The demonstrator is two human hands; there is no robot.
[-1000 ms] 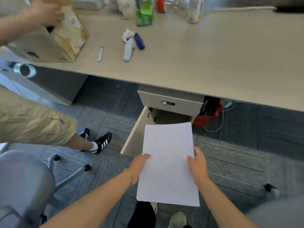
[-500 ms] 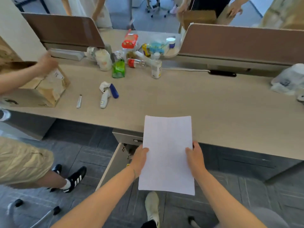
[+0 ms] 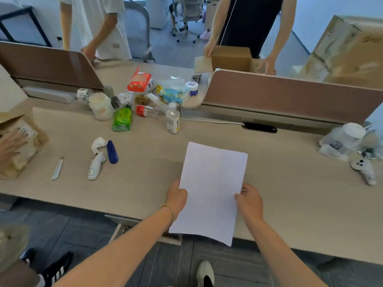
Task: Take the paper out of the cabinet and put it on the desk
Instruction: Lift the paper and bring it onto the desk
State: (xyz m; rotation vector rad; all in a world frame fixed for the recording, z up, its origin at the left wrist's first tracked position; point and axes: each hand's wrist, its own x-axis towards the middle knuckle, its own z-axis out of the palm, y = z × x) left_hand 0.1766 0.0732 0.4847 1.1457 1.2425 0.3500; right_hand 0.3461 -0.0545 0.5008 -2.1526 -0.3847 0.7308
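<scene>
**White sheet held over the front edge of the surface**

Both hands grip one white sheet of paper (image 3: 213,189) just below the middle of the frame. The left hand (image 3: 177,198) is closed on the sheet's left edge, thumb on top; a thin bracelet (image 3: 168,210) circles that wrist. The right hand (image 3: 248,200) pinches the right edge, fingers curled around it. The paper's far end lies over the pale wood surface (image 3: 290,193), while its near corner hangs past the front edge, above the grey floor (image 3: 238,264). Whether the sheet touches the surface cannot be told.

Under the front edge, bottom centre, the top of the cabinet (image 3: 145,228) shows beside the left forearm, its door ajar.

Left of centre lie a blue case (image 3: 112,152), a white handheld device (image 3: 95,168) and a small white pen-like object (image 3: 57,168). Above them a green packet (image 3: 122,119), a clear bottle (image 3: 173,119) and a red packet (image 3: 139,79) sit in a clutter of items. At the left edge another person's hand (image 3: 10,146) rests on a brown paper bag (image 3: 22,146). Two people stand behind the brown dividers (image 3: 290,94) at the top.
</scene>
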